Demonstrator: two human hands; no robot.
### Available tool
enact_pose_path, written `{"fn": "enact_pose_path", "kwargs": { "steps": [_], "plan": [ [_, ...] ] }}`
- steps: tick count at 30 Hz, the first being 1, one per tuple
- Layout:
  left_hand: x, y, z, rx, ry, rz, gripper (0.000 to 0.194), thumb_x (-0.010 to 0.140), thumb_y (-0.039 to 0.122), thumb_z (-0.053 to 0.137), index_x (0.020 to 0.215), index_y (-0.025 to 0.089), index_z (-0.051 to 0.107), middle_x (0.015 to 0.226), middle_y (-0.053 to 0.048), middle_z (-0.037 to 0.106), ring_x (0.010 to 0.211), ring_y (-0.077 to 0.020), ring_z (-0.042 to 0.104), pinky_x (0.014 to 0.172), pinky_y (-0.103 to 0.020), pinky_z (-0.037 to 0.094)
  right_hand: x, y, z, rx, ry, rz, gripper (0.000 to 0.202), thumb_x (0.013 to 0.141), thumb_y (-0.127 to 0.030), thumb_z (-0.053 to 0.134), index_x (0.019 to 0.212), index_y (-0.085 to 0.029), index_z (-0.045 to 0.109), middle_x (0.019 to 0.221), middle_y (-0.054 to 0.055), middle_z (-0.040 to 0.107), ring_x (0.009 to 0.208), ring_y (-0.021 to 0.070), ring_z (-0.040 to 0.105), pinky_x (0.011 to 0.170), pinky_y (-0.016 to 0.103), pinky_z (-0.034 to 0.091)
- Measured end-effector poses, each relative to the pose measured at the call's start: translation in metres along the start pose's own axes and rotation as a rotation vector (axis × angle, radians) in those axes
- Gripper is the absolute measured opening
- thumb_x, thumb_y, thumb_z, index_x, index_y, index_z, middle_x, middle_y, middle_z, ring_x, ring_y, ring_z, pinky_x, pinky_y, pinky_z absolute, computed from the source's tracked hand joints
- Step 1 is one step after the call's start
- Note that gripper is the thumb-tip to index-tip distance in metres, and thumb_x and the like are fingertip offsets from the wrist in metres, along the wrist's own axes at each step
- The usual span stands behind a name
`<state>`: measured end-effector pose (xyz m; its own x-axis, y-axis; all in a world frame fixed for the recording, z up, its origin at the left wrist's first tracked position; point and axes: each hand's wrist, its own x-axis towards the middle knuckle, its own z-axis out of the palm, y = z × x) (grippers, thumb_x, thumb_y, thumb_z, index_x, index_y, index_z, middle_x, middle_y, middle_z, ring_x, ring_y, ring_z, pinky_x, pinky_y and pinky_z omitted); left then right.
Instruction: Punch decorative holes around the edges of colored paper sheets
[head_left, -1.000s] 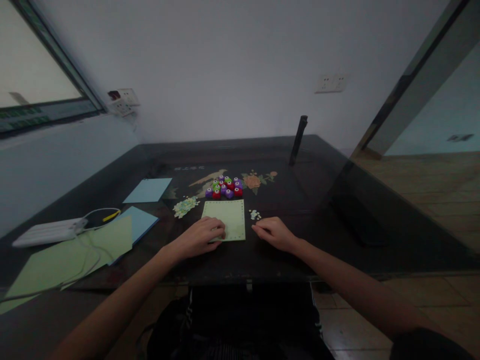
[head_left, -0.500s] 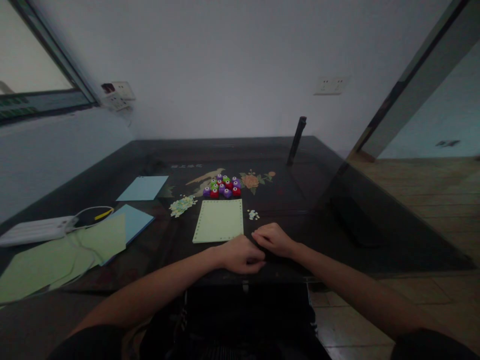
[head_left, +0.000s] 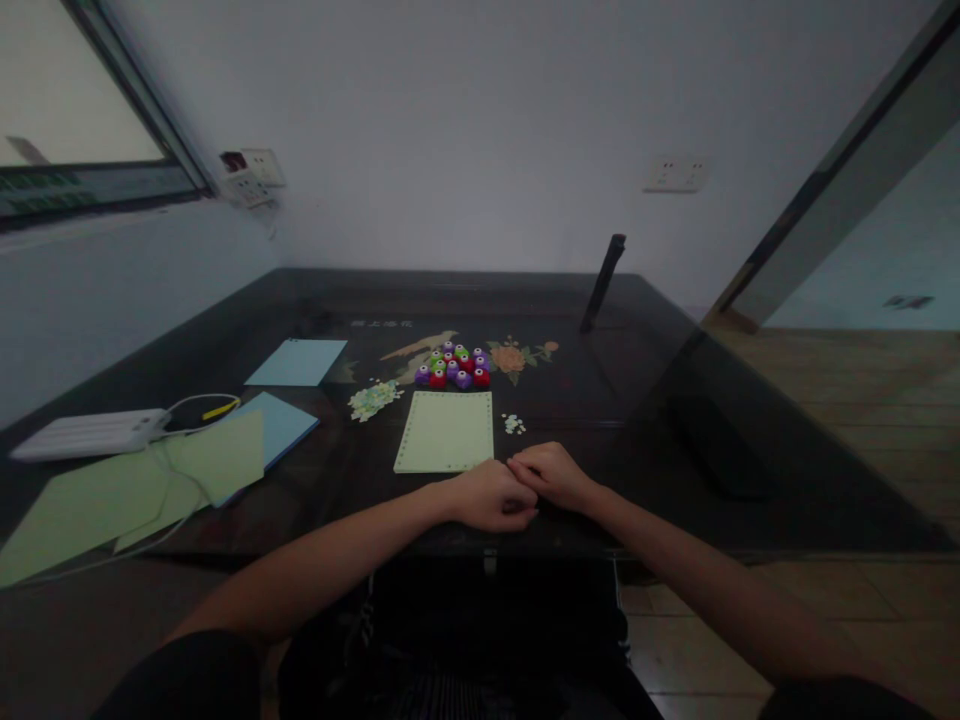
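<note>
My left hand point(head_left: 495, 496) is curled into a loose fist at the front edge of the dark table, with nothing visible in it. Against it, on its right, rests my right hand point(head_left: 549, 474), closed too, its fingers folded down. Just beyond the left hand lies a pale green sheet point(head_left: 445, 432) with small marks along its edges. Behind the sheet is a cluster of red, purple and green pieces with white round tops point(head_left: 454, 366). A heap of small pale green and white bits point(head_left: 375, 399) sits left of the sheet, and a smaller scatter of white bits point(head_left: 514, 424) to its right.
Light blue paper point(head_left: 298, 362) and more green sheets point(head_left: 90, 500) lie on the left, with a white power bank-like block point(head_left: 90, 436) and its cable. A black upright stick point(head_left: 602, 284) stands at the back right. A flat dark object point(head_left: 716, 450) lies at the right.
The whole view has shifted slightly, with the table things a little right and up. My hands have drawn together and now touch; both stay closed.
</note>
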<state>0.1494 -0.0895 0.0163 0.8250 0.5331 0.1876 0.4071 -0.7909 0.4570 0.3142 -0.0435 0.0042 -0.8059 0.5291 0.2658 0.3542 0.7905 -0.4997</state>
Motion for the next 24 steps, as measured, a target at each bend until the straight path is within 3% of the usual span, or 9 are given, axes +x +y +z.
{"fn": "enact_pose_path", "kwargs": {
  "steps": [24],
  "plan": [
    [-0.0011, 0.0046, 0.0052, 0.192, -0.028, 0.018, 0.025, 0.082, 0.028, 0.049, 0.06, 0.019, 0.054, 0.054, 0.002, 0.056, 0.049, -0.0101, 0.042, 0.049, -0.025, 0.028, 0.0014, 0.0, 0.0006, -0.057, 0.0, -0.002, 0.042, 0.091, -0.032, 0.034, 0.053, -0.017, 0.043, 0.051, -0.001, 0.048, 0.051, 0.0101, 0.037, 0.054, 0.026, 0.021]
  ]
}}
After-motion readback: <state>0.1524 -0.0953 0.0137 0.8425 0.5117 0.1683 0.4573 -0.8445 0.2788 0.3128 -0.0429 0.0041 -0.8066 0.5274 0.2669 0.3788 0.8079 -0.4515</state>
